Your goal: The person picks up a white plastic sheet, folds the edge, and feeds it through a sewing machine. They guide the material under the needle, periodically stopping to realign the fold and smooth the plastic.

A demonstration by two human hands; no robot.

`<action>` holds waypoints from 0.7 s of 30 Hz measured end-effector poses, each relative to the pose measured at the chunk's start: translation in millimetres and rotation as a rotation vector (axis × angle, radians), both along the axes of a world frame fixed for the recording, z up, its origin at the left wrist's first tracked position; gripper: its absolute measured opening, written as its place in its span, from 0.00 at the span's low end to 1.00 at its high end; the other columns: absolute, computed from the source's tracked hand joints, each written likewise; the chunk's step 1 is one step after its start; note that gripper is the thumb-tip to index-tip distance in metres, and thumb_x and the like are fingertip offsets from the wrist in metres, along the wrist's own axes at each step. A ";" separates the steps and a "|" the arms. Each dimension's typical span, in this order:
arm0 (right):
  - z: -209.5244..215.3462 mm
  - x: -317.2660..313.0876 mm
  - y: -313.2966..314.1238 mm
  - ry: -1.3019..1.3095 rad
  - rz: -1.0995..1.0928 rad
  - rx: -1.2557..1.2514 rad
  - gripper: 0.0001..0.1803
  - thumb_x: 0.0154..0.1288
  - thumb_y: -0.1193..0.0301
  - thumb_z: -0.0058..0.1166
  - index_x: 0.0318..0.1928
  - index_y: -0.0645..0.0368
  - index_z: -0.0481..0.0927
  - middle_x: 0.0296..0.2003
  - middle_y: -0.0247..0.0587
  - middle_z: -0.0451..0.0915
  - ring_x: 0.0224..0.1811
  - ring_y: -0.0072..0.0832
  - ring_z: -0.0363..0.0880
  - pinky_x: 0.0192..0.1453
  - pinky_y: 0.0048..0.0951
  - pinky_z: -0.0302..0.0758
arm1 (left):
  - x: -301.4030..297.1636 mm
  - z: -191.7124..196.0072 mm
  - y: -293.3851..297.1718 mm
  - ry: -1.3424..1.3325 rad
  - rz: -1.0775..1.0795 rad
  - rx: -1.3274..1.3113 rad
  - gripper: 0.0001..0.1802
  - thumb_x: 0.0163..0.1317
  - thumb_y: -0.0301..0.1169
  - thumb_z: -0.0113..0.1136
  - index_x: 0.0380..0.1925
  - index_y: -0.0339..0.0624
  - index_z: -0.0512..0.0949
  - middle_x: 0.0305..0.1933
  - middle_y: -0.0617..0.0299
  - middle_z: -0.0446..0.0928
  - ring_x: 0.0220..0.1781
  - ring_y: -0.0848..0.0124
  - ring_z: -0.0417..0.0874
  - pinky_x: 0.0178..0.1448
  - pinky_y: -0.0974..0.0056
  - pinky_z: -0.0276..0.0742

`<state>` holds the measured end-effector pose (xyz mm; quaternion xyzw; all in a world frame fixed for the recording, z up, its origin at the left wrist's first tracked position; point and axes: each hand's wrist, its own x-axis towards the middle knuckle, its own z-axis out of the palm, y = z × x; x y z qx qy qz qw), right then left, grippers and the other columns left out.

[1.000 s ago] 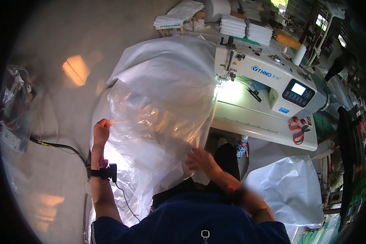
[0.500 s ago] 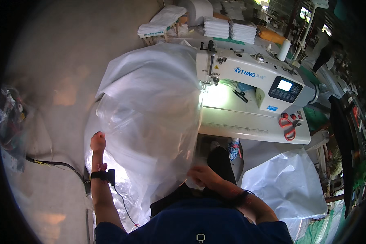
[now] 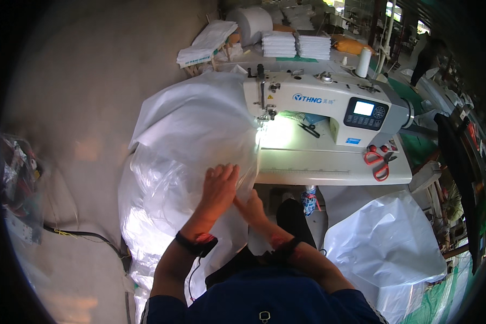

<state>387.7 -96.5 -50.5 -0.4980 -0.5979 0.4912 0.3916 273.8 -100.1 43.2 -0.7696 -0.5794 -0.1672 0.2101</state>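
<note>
1. The clear plastic sheet [image 3: 167,183], the largest thing here, billows over the left centre of the frame in a loose, crinkled heap, hanging from the table edge down toward the floor at lower left. Such slack could slide off under its own weight and drag the part under the needle askew.

2. A white woven bag [image 3: 183,116] lies just above it, spreading from the upper centre toward the machine. The two layers overlap, and I cannot tell where one edge ends, so they could shift against each other and feed unevenly.

3. The sewing machine [image 3: 329,102] stands at upper centre right on its pale table [image 3: 329,167], its lamp glaring on the plate. The glare washes out the material at the needle, so a fold there might go unnoticed.

4. The left hand [image 3: 218,186] lies flat at centre frame, fingers spread wide, pressing on the clear sheet. Slippery film could skid under a flat palm.

5. The right hand [image 3: 251,208] sits just beside and below it, touching the same film; whether it pinches an edge or merely rests, I cannot tell. Both hands are near the needle area, a risk if the film jerks forward.

6. Red-handled scissors [image 3: 377,162] rest near the table's right edge, well apart from the hands; a tug on the material could knock them off.

7. A dark cable [image 3: 86,235] runs across the floor at lower left, where trailing film might snag.
</note>
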 end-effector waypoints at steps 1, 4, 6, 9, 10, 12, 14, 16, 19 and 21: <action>0.7 -4.9 -3.8 -0.014 -0.019 0.084 0.19 0.62 0.61 0.49 0.40 0.68 0.69 0.36 0.67 0.76 0.42 0.57 0.76 0.46 0.44 0.72 | -3.1 -11.5 4.9 0.011 0.005 0.009 0.25 0.45 0.29 0.60 0.48 0.43 0.74 0.47 0.54 0.74 0.53 0.58 0.74 0.53 0.57 0.68; -10.0 8.6 -7.3 -0.036 0.032 -0.007 0.15 0.64 0.66 0.45 0.42 0.66 0.72 0.36 0.67 0.75 0.43 0.55 0.76 0.43 0.41 0.73 | -0.7 -37.1 22.8 0.000 0.045 -0.209 0.16 0.51 0.30 0.57 0.42 0.41 0.75 0.40 0.56 0.76 0.45 0.58 0.78 0.44 0.57 0.73; -4.3 19.6 -18.6 -0.043 0.024 0.080 0.13 0.64 0.67 0.43 0.40 0.66 0.72 0.32 0.66 0.76 0.40 0.55 0.77 0.41 0.42 0.74 | 8.6 -50.2 25.5 -0.329 -0.019 -0.217 0.06 0.58 0.30 0.51 0.31 0.40 0.75 0.32 0.54 0.77 0.33 0.56 0.80 0.34 0.57 0.74; 27.9 43.4 -30.5 -0.086 0.074 0.118 0.11 0.64 0.69 0.42 0.36 0.66 0.70 0.27 0.63 0.75 0.35 0.57 0.77 0.39 0.47 0.73 | 26.7 -48.2 26.2 -0.737 -0.088 -0.332 0.12 0.61 0.35 0.51 0.29 0.36 0.74 0.27 0.48 0.77 0.30 0.51 0.80 0.32 0.56 0.74; 35.8 50.2 -29.4 -0.118 0.117 0.067 0.10 0.62 0.69 0.43 0.34 0.66 0.68 0.25 0.62 0.75 0.33 0.60 0.75 0.39 0.50 0.72 | 31.2 -41.9 26.7 -0.735 -0.092 -0.327 0.12 0.61 0.35 0.51 0.29 0.36 0.74 0.27 0.48 0.77 0.30 0.51 0.80 0.32 0.56 0.74; 38.8 62.5 -34.6 -0.290 0.179 0.164 0.10 0.61 0.69 0.44 0.34 0.66 0.69 0.25 0.60 0.76 0.31 0.57 0.77 0.37 0.49 0.74 | 39.7 -29.4 22.9 -1.062 0.051 -0.616 0.14 0.60 0.37 0.51 0.28 0.35 0.74 0.24 0.45 0.76 0.32 0.50 0.80 0.34 0.55 0.74; 40.5 68.8 -41.1 -0.469 0.239 0.258 0.10 0.60 0.69 0.45 0.35 0.65 0.69 0.24 0.58 0.76 0.29 0.54 0.78 0.35 0.48 0.75 | 50.7 -26.4 20.7 -0.937 0.051 -0.527 0.15 0.59 0.38 0.53 0.28 0.35 0.74 0.22 0.47 0.75 0.28 0.55 0.79 0.33 0.58 0.73; 44.0 67.7 -44.3 -0.536 0.336 0.403 0.11 0.59 0.67 0.45 0.33 0.63 0.71 0.23 0.54 0.77 0.27 0.49 0.79 0.30 0.43 0.77 | 49.0 -33.5 17.8 -0.815 0.071 -0.432 0.15 0.59 0.39 0.55 0.27 0.34 0.75 0.20 0.49 0.73 0.24 0.60 0.78 0.31 0.60 0.72; 56.7 82.9 -16.2 -0.471 0.541 0.543 0.13 0.59 0.64 0.45 0.34 0.62 0.72 0.24 0.53 0.78 0.27 0.49 0.79 0.29 0.44 0.77 | 37.1 -50.7 17.2 -0.796 0.094 -0.384 0.16 0.60 0.40 0.51 0.26 0.35 0.74 0.24 0.44 0.75 0.30 0.48 0.79 0.35 0.54 0.73; 44.7 87.2 37.7 -0.886 0.584 0.721 0.16 0.59 0.62 0.45 0.37 0.63 0.74 0.27 0.54 0.79 0.30 0.51 0.80 0.35 0.49 0.76 | 38.8 -46.7 9.5 -1.039 0.094 -0.499 0.15 0.59 0.38 0.53 0.25 0.35 0.73 0.24 0.44 0.74 0.29 0.48 0.78 0.34 0.55 0.72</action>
